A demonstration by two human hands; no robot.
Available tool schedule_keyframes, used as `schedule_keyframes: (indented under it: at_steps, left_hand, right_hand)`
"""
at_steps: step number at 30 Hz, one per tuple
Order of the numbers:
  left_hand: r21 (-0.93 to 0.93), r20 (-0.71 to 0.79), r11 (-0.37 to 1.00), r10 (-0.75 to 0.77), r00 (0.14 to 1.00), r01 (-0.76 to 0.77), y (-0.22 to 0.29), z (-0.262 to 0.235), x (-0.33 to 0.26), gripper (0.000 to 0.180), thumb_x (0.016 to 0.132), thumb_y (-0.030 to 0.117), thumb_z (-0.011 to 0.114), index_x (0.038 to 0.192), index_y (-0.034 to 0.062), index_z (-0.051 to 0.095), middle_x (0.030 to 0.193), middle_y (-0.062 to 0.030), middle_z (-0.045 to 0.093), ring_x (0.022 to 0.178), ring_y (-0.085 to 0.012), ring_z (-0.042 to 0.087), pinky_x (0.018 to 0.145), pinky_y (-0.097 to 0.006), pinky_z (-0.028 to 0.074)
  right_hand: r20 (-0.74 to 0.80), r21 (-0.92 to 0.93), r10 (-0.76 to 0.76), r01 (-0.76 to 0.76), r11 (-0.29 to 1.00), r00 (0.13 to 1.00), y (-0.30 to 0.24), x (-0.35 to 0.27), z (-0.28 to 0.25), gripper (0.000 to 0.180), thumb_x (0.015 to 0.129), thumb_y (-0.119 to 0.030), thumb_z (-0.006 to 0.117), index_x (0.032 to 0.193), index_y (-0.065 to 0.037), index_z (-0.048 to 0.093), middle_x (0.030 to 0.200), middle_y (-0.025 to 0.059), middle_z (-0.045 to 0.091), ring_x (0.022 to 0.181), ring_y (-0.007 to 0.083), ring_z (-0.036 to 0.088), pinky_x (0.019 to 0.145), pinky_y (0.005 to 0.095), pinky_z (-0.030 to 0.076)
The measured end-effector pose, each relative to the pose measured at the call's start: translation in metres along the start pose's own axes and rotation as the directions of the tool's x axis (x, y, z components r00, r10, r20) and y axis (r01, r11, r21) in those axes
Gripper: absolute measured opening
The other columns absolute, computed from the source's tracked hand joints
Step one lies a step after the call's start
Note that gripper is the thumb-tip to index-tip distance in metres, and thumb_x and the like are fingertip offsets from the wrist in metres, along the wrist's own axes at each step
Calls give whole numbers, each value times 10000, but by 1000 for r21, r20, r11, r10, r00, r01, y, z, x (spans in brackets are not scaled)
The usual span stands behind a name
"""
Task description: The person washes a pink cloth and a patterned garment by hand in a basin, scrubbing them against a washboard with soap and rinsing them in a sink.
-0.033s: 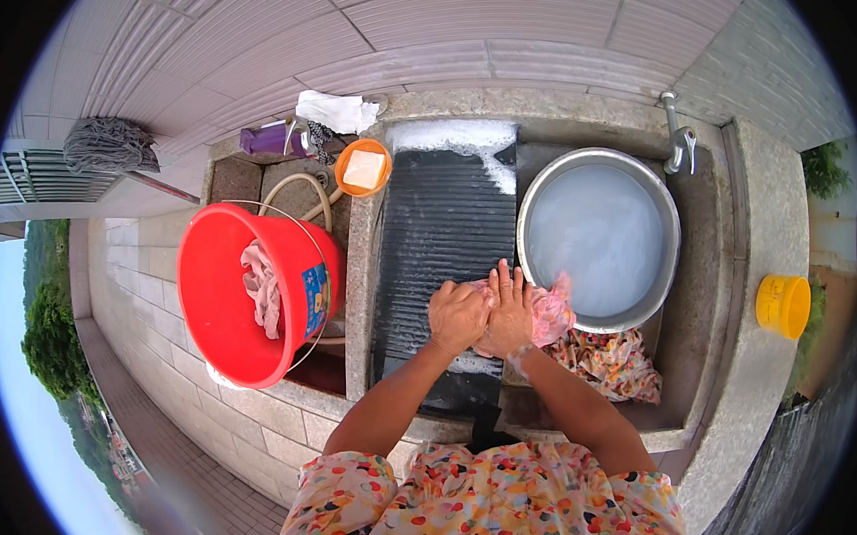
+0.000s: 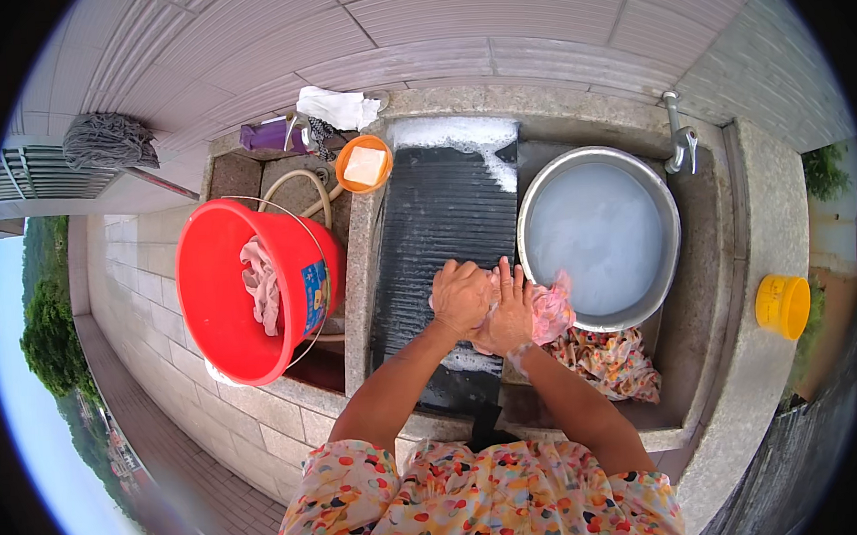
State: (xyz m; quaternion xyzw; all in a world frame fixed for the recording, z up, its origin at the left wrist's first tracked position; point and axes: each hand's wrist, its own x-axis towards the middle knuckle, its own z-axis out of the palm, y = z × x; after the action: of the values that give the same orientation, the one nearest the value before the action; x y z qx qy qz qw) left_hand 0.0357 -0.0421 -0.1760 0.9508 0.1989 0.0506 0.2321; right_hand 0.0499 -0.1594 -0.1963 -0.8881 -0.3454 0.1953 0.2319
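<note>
Fingers of the left hand [image 2: 462,299] are bent over, knuckles up, pushing down on a bunched pink cloth [image 2: 553,312]; their tips are buried, so I can't tell whether they are clamped on it. Right alongside, the right hand [image 2: 507,323] lies flatter, fingers stretched forward and slightly apart, palm down on that same cloth. And the pink cloth itself? Under both hands, at the lower right part of a dark ridged washboard [image 2: 440,210], one loose end poking out toward the round metal basin [image 2: 673,238], just beside it. Cloudy bluish-grey water [image 2: 594,232] sits in that basin. Just below, a multicoloured patterned cloth [image 2: 617,369] lies crumpled in the sink. White suds [image 2: 451,133] cover the washboard's far end, with another foamy patch near the wrists.

Out to the left now: an orange bowl [image 2: 343,156] with a white block [image 2: 364,165] in it, then a big red bucket [image 2: 207,287], tilted, a pale pink cloth [image 2: 262,289] inside. Over on the right, a metal faucet [image 2: 679,147] by the back corner and, farther along, a yellow tub [image 2: 782,307] at the sink's outer edge.
</note>
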Motion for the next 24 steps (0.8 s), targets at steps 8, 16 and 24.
schedule_keyframes:
  at_steps: [8, 16, 24]
  left_hand:
    - [-52, -10, 973, -225, 974, 225, 5, -5, -2, 291, 731, 384, 666, 724, 101, 598, 1170, -61, 466, 1047, -286, 389, 826, -454, 317]
    - [37, -65, 998, 58, 996, -56, 3, -1, 9, 202, 742, 263, 654, 682, 79, 594, 868, -17, 568, 867, -254, 485, 755, -398, 353]
    - [94, -54, 975, -198, 979, 202, 14, -13, -11, 459, 652, 539, 665, 861, 133, 628, 1210, -28, 437, 1097, -321, 357, 816, -578, 276]
  right_hand:
    - [102, -45, 51, -46, 998, 993, -9, -2, -13, 1080, 616, -636, 625, 1337, 79, 259, 1461, 192, 99, 1334, 398, 99, 1062, 522, 103]
    - [28, -38, 24, -23, 999, 999, -3, 1, -4, 1055, 627, -523, 673, 1363, 64, 197, 1463, 194, 83, 1332, 408, 93, 1066, 517, 104]
    - [85, -3, 81, -81, 997, 993, -6, -1, -9, 1109, 584, -569, 686, 1379, 30, 195, 1469, 177, 76, 1341, 391, 77, 1067, 514, 113]
